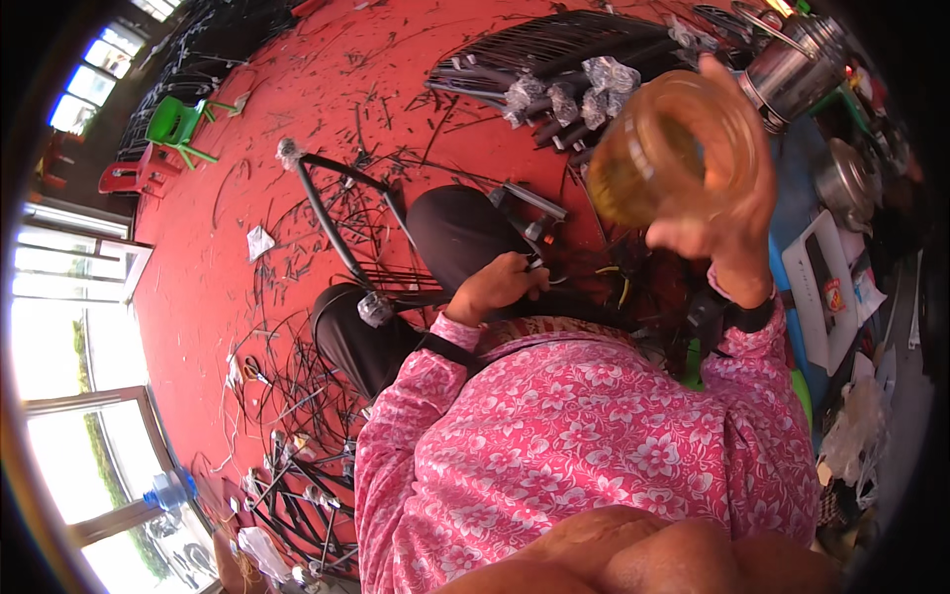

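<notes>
My right hand [730, 226] is raised on the right, its fingers wrapped around a clear glass cup [643, 148] with yellowish-green liquid in it. The cup is tilted and close to the camera, slightly blurred. My left hand [498, 285] rests by my lap near my knee, fingers curled closed. A small shiny metal piece [535, 264] shows at its fingertips; the rest of what it holds is hidden. Just beyond, an orange-and-black tool [537, 232] lies near my knee.
A bent black tube frame [332, 223] stands before my legs. Black strips litter the red floor [287, 89]. Bundled tubes with plastic-wrapped ends [564, 99] lie ahead. A steel flask [797, 69], lidded metal pot [846, 173] and white box [821, 287] are right; a green chair [178, 124] stands far left.
</notes>
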`<state>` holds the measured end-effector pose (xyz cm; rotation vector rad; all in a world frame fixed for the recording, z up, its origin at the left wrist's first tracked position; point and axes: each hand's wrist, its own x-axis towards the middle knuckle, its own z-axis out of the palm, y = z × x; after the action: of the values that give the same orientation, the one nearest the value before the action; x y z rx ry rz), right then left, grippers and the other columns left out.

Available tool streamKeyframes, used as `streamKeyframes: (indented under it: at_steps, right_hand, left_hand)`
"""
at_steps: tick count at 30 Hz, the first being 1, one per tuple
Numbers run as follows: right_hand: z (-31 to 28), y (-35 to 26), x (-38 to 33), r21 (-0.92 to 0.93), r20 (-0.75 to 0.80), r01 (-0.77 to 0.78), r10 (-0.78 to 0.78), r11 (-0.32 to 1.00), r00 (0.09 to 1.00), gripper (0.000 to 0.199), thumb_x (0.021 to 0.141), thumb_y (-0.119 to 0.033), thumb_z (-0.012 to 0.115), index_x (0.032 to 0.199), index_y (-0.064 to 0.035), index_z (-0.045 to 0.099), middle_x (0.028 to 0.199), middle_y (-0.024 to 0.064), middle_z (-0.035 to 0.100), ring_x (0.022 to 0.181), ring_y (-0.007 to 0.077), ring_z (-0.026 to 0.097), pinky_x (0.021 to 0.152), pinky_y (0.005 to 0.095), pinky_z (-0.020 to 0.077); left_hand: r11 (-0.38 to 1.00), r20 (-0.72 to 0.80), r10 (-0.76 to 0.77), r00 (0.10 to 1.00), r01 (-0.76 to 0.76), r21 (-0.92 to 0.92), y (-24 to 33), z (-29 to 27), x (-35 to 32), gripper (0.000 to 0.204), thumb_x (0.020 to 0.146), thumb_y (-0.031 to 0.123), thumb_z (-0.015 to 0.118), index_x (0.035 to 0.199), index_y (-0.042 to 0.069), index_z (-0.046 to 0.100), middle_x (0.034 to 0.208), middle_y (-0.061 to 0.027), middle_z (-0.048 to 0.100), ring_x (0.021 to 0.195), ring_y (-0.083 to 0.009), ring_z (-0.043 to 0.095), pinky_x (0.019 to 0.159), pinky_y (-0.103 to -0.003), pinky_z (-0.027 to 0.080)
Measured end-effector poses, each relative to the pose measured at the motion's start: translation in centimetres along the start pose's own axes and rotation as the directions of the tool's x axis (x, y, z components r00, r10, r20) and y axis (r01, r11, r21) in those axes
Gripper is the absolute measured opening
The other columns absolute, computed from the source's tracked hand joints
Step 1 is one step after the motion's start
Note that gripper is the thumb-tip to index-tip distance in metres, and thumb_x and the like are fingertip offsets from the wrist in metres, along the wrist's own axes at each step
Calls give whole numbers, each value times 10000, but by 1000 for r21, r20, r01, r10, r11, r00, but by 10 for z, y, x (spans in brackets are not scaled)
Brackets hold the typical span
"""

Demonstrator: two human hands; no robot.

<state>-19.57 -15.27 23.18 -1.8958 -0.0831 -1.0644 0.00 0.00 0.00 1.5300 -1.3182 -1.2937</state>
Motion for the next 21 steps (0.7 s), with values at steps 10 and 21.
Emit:
streamKeyframes:
  at_steps: [10,21]
  right_hand:
    - [-234,112,-49,-401,-630,-401,70,824,774,1028,735,-45,895,1545,34,266,1344,183,567,1176,226,602,1024,345,502]
    - [-379,193,-88,-479,-826,-631,-69,610,560,1232,625,-277,975,1532,111,236,1448,257,468,1274,309,544,1052,372,480]
  left_hand:
    - [999,66,-34,997,35,-14,3,-2,5,301,963,216,581,867,-27,731,714,-133,704,690,-215,692,685,-340,527]
    - [1000,104,-18,994,18,-3,6,-2,10,299,967,200,571,866,-40,719,712,-129,705,677,-215,688,674,-335,521]
